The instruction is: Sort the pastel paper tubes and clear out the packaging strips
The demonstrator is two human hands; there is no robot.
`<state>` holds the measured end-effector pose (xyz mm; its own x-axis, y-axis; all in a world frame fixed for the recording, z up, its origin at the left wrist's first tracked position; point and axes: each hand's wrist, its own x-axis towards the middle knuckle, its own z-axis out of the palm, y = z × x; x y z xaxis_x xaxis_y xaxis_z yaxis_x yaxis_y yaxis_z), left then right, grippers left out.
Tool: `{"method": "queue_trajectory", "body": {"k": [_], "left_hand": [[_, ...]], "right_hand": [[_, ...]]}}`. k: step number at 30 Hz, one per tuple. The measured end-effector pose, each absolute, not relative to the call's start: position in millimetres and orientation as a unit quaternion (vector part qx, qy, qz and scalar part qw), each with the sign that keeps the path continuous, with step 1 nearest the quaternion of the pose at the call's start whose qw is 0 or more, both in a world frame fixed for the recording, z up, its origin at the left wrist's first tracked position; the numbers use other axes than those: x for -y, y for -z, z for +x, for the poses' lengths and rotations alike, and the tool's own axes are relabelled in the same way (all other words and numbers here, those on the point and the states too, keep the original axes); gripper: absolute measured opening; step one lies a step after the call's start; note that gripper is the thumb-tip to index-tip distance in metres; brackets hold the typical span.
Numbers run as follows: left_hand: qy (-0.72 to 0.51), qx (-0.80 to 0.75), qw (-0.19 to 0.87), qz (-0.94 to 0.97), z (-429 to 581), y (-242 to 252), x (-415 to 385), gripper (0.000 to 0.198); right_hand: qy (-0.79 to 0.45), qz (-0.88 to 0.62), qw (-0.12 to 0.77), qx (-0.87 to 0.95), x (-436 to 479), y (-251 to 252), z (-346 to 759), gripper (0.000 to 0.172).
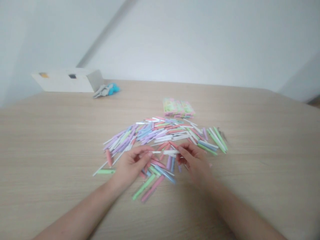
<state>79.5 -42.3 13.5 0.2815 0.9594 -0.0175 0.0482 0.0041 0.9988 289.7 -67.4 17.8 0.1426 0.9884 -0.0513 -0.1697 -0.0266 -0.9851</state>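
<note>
My left hand [133, 163] pinches a thin white stick [156, 152], which points right. Facing it, my right hand [193, 160] holds a thicker white tube [170, 152] between thumb and fingers. The stick's tip and the tube's end are close together; blur hides whether they touch. Under and behind both hands spreads a pile of pink, green, blue, purple and white sticks and tubes [150, 133]. A green tube [144, 187] and a pink tube [153, 189] lie nearest to me.
Stacked green and pink packs [178, 107] sit behind the pile on the wooden table [62, 143]. At the back left stand a white box [67, 81] and a grey and blue crumpled item [107, 90]. Several green and white tubes [217, 140] lie at the pile's right.
</note>
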Motion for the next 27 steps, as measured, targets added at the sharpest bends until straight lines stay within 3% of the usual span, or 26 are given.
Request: {"method": "queue_trajectory", "body": {"k": [18, 27], "left_hand": [[-0.385, -0.403, 0.559, 0.614, 86.0, -23.0, 47.2, 0.029], [-0.379, -0.402, 0.577, 0.601, 83.7, -20.7, 45.3, 0.031]], "right_hand": [[-0.551, -0.489, 0.478, 0.479, 68.8, -13.1, 284.4, 0.025], [-0.648, -0.399, 0.499, 0.415, 69.0, -9.7, 281.1, 0.024]]}}
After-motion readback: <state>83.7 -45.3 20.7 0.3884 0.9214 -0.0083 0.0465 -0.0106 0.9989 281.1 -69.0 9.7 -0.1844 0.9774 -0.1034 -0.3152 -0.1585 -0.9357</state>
